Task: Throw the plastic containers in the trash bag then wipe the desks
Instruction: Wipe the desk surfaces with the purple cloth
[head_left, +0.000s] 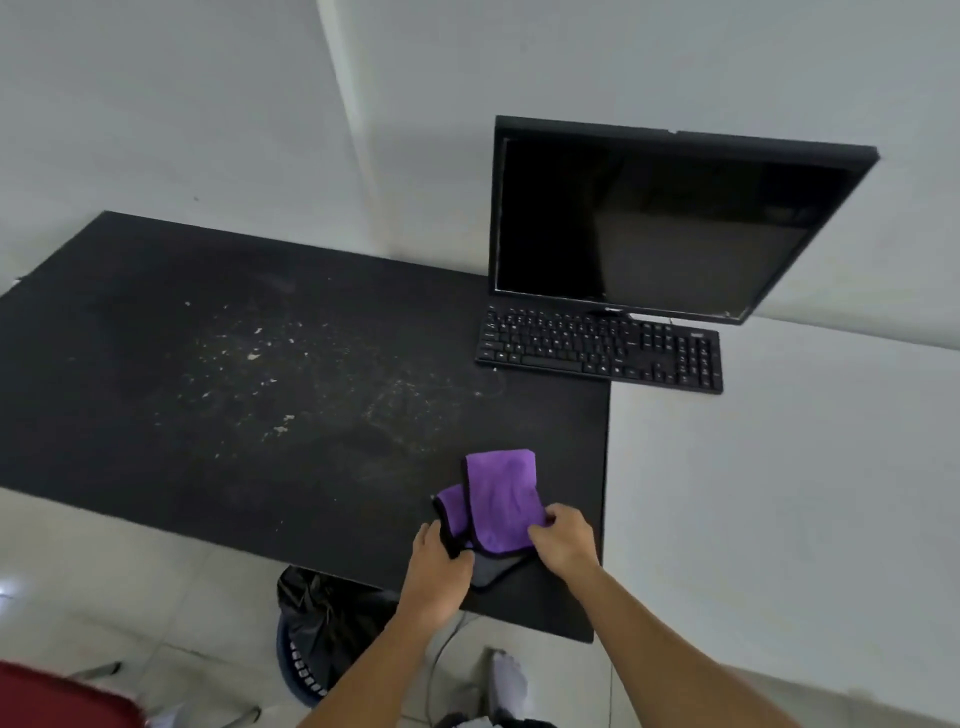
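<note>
Near the front right corner of the black desk (156, 322), a purple cloth (501, 501) lies partly folded, its dark grey underside showing at the lower edge; both hands are on it. Left hand (436, 566) has its fingers closed around the black-trimmed left fold of the cloth; right hand (563, 540) pinches the cloth's right edge between thumb and curled fingers. Across the middle of the black desk, pale crumbs and specks (260, 364) are scattered, well apart from the cloth; a faint smeared patch sits between them and the cloth. At the far right of the black desk, a black keyboard (600, 348) straddles the seam onto the adjoining white desk (779, 493); just behind it stands a dark monitor (654, 218), its screen off. Below the black desk's front edge, a bin lined with a black trash bag (327, 613) stands on the tiled floor, partly hidden by the left forearm; a red seat (57, 699) shows at the lower left corner.
</note>
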